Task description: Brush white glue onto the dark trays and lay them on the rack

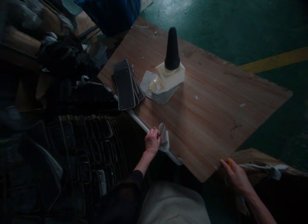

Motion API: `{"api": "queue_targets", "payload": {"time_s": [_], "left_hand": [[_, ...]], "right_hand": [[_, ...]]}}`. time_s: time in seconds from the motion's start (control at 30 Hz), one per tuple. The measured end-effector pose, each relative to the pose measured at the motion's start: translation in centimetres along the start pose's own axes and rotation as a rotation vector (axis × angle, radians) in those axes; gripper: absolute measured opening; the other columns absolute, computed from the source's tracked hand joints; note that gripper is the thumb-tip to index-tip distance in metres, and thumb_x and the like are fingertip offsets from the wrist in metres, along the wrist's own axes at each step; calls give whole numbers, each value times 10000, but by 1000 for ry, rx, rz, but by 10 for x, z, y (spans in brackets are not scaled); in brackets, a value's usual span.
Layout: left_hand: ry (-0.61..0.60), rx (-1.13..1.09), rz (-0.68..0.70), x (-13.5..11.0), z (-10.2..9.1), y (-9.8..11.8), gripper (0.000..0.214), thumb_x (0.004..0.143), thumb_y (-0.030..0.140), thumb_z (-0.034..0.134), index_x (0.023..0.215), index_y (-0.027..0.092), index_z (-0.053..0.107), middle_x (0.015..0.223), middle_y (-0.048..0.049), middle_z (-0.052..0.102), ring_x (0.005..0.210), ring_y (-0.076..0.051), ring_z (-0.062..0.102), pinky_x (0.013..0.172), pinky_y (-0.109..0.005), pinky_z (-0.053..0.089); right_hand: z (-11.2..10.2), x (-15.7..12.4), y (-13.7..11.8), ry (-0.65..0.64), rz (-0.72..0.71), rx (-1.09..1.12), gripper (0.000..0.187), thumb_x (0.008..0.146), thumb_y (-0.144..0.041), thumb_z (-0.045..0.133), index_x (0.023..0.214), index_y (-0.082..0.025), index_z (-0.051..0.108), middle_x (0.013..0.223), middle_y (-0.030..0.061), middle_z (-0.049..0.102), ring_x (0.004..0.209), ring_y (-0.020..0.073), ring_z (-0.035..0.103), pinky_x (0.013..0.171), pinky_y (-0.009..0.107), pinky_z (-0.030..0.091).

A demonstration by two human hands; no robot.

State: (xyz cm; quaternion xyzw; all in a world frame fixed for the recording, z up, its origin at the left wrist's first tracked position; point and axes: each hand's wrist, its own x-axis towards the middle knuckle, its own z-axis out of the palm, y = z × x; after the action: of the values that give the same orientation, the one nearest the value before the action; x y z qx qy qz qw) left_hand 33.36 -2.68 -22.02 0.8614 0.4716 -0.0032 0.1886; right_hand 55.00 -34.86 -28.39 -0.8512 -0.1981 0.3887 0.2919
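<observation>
Blue crate [113,12] beyond wooden tabletop [204,121] bearing dark panels [124,89]; left grip [152,141] closed on pale piece [164,139]; right grip [235,176]: cannot tell.

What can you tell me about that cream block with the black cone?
The cream block looks plastic, angular, narrowing to a stubby spout-like end at left. A black cone stands upright on it, tapering to a rounded tip. The block rests at least partly on a grey sheet on the wooden board.
</observation>
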Motion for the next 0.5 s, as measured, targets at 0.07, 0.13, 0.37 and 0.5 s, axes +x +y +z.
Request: {"api": "queue_targets", "payload": {"time_s": [0.07,0.13,0.37,0.5], "left_hand": [[-68,-227,-24,-16,4,5,128,706,80,572,692,197,524,716,14,542,702,-147,526,650,-244,392],[-94,-456,-118,-29,2,3,88,709,124,578,686,192,528,649,39,522,619,-123,510,597,-221,388],[232,-567,-338,4,-40,-51,89,704,215,621,757,180,558,666,32,565,608,-132,534,582,-227,415],[261,-100,-225,34,-37,-60,81,727,132,583,718,200,540,742,0,569,702,-161,545,666,-263,418]], "right_hand": [[0,1,-1,1,2,-9,401,762,-624,435,681,-234,481,599,12,584,568,185,555,570,297,443],[-1,1,-3,6,0,-5,390,758,-617,446,664,-238,470,570,3,562,549,179,540,558,292,433],[-2,3,-5,-20,-2,-12,389,759,-612,443,644,-241,456,553,-4,542,542,174,523,542,285,421],[-1,4,-1,-18,-2,-7,395,762,-619,452,641,-243,448,544,-9,527,531,168,504,534,281,409]]}}
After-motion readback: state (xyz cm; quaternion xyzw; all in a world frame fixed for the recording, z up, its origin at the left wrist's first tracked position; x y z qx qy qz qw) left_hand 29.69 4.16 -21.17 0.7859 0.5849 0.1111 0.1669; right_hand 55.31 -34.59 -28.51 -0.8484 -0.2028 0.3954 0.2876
